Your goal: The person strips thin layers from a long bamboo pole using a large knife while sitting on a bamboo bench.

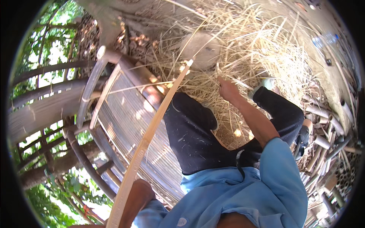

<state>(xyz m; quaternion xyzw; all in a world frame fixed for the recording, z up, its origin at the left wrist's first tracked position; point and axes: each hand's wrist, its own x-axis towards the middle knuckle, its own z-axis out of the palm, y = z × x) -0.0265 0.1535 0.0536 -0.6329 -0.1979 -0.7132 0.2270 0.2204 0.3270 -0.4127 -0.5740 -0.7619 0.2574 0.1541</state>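
Observation:
A long, pale split-bamboo strip (146, 138) slants from the lower left edge up past my left thigh. Its whitish far tip (190, 62) lies beside a round wooden block (207, 51). My bent left arm (141, 193) shows behind the strip's near end; the left hand is outside the picture. Reaching forward between my knees, my right hand (228, 90) is closed, its fingers curled near the block and the straw-like shavings (262, 57). Whatever it grips is too small or hidden to make out. Thin slivers trail around the strip's tip.
A bamboo bench (129, 110) with a slatted seat stands along my left side. Bamboo rails (49, 72) and greenery lie beyond it. Cut bamboo pieces (323, 140) are heaped at the right. A clear plastic bottle (325, 40) lies at the upper right.

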